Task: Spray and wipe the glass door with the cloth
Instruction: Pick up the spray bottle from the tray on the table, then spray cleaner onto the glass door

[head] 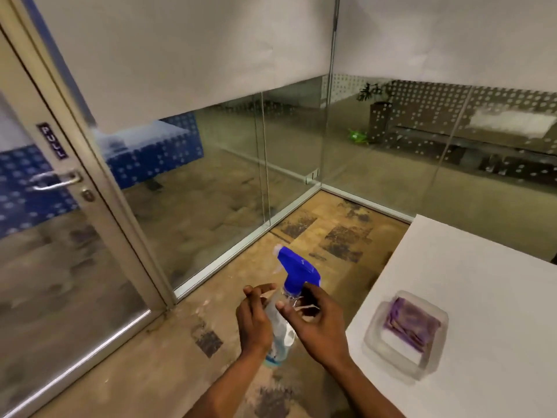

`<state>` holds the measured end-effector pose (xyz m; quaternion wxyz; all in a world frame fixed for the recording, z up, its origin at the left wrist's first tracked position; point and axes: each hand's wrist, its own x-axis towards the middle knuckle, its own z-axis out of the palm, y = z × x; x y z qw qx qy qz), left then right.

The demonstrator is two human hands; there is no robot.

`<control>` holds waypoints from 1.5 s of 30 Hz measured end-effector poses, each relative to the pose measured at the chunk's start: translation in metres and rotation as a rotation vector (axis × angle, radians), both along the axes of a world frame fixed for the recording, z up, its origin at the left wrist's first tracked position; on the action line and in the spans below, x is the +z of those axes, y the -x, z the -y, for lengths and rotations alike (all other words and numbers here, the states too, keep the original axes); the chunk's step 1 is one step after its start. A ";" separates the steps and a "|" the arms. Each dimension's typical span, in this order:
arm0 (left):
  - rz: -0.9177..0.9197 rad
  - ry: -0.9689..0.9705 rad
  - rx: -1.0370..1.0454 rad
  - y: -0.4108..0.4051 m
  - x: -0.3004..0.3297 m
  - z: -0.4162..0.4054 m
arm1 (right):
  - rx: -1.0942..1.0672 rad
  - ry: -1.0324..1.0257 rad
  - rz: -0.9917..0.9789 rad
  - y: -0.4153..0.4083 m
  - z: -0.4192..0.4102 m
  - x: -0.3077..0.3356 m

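Both hands meet on the spray bottle (281,315), held low over the floor and well short of the glass door (69,260).

Left hand (252,319) is wrapped round the clear body; right hand (316,321) has its fingers curled loosely at the neck under the blue trigger head (298,271), though a firm grip there cannot be made out. The nozzle points toward the glass wall, not the door. The cloth (411,322) lies folded in a clear tray (373,342) on the white table (470,282) to the right, untouched. Spraying looks about to begin: the bottle needs raising and turning left toward the door with its handle (55,181), one finger on the trigger.
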<state>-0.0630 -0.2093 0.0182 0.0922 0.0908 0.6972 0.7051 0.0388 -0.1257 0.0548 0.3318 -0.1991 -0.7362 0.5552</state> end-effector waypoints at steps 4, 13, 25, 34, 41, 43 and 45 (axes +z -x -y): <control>0.039 -0.065 0.094 0.022 0.006 0.059 | 0.182 0.036 -0.056 0.040 0.049 0.018; 0.103 -0.164 0.274 0.069 0.020 0.175 | 0.512 0.140 -0.122 0.129 0.176 0.054; 0.014 -0.184 0.377 0.131 0.052 0.315 | 0.922 0.331 -0.194 0.210 0.309 0.069; -0.011 -0.099 0.513 0.197 0.060 0.365 | 0.999 0.351 -0.237 0.280 0.363 0.078; -0.014 0.050 0.686 0.274 0.065 0.410 | 1.046 0.342 -0.309 0.358 0.404 0.091; -0.025 0.101 0.718 0.301 0.078 0.430 | 1.062 0.364 -0.323 0.389 0.423 0.100; -0.056 0.151 0.724 0.324 0.104 0.450 | 1.075 0.371 -0.343 0.418 0.441 0.111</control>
